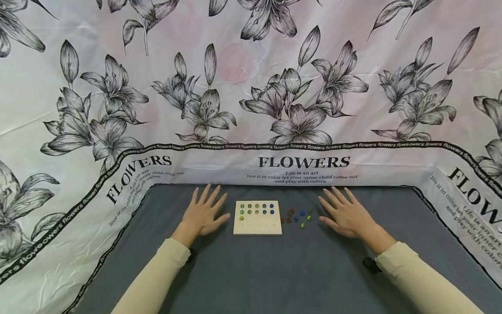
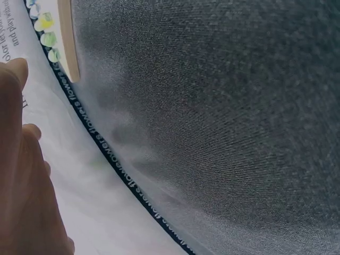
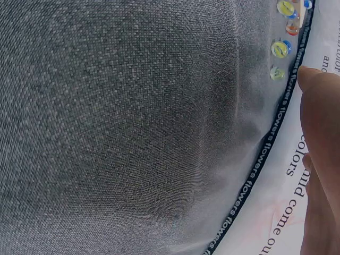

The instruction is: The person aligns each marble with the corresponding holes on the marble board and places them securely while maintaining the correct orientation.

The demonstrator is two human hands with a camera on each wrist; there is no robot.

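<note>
A pale wooden board [image 1: 257, 229] with rows of shallow holes lies in the middle of the grey cloth. Green, clear and blue marbles [image 1: 256, 206] fill its two far rows, and one yellow marble [image 1: 241, 218] sits at the left of the third. To the board's right several loose marbles [image 1: 296, 220] are scattered, in red, blue, green and yellow. My left hand [image 1: 204, 214], fingers spread and holding nothing, is left of the board. My right hand [image 1: 349, 213] is likewise spread, right of the loose marbles and apart from them.
Grey cloth [image 1: 259, 274] covers the surface under both arms. Behind it rises a white sheet [image 1: 235, 165] printed with black lilies and lettering, which also borders both sides. A dark band or device [image 1: 371, 265] shows at the right wrist, another [image 1: 191, 255] at the left.
</note>
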